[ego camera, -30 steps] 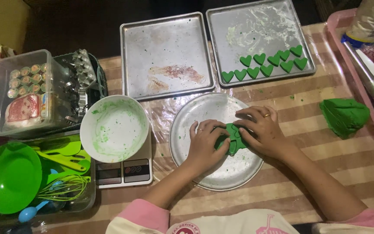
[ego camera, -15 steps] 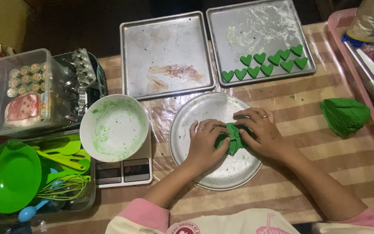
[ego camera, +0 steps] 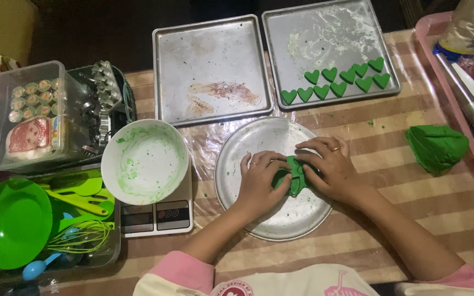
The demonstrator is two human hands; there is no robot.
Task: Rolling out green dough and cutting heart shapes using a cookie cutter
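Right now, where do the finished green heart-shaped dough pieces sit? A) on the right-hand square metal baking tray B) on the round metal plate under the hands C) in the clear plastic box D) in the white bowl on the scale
A: the green heart-shaped dough pieces lie in two rows on the right-hand square metal baking tray, apart from the round metal plate where both hands press a green dough lump.

Between my hands I see a bright green lump of dough (ego camera: 292,176) on a round silver metal plate (ego camera: 259,143) — beyond them, green heart-shaped dough pieces (ego camera: 336,81) — beneath, a tan-and-cream striped tablecloth (ego camera: 412,192).
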